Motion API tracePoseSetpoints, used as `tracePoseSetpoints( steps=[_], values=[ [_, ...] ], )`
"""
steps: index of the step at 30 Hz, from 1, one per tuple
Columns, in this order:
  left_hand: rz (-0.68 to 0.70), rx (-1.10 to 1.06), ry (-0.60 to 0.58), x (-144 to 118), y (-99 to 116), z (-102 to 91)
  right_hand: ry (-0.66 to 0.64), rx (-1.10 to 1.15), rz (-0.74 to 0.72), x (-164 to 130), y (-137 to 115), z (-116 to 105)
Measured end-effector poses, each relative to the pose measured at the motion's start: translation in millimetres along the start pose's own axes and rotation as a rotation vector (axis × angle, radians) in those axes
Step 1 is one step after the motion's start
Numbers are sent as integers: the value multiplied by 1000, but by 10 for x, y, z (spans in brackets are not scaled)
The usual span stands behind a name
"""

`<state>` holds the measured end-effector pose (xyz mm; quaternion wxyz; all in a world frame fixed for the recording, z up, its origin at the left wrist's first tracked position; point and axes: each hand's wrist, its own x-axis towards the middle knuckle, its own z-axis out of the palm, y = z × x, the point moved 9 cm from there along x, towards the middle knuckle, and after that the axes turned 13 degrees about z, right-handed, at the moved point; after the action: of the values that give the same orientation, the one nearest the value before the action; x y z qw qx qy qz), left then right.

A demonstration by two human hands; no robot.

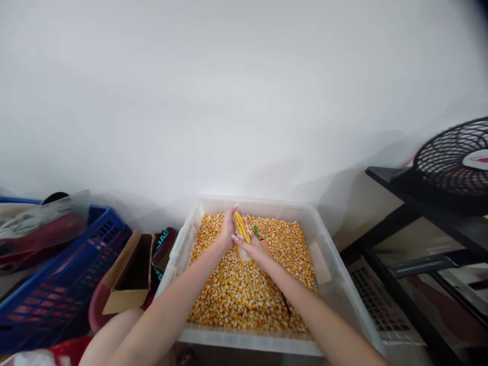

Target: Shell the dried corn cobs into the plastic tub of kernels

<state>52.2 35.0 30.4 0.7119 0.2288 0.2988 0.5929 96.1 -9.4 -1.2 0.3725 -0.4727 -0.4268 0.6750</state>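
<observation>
Both hands are together over a bin of loose corn kernels (244, 295). A yellow corn cob (241, 226) stands tilted between them, its kernel rows facing me. My left hand (228, 227) is curled along the cob's left side. Around its lower end, my right hand (249, 247) has its fingers closed. Behind the cob is something pinkish, mostly hidden, that I cannot make out. Just under the hands lies a pale and yellow piece (242, 255), too small to name. A green piece (255, 232) and an orange piece (266, 247) poke out beside my right wrist.
The kernels fill a translucent plastic bin (345, 284) against the white wall. To its left are an open cardboard box (127, 290) and a blue plastic basket (57, 290) with things in it. On the right, a black fan (453, 162) sits on a black stand (396, 290).
</observation>
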Motion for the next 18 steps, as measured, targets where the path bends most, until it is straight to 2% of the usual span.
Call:
tracePoseSetpoints(
  steps=[4, 8, 13, 18],
  values=[
    [-5, -15, -139, 10, 28, 73, -18, 135, 103, 22, 76, -49],
    [-41, -35, -212, -34, -8, 119, -49, 189, 230, -22, 141, -11],
    [-4, -17, -140, -39, -18, 117, -8, 90, 166, -85, 49, 29],
    [-6, -9, -21, -9, -56, 36, -44, 52, 142, -21, 60, 17]
  ],
)
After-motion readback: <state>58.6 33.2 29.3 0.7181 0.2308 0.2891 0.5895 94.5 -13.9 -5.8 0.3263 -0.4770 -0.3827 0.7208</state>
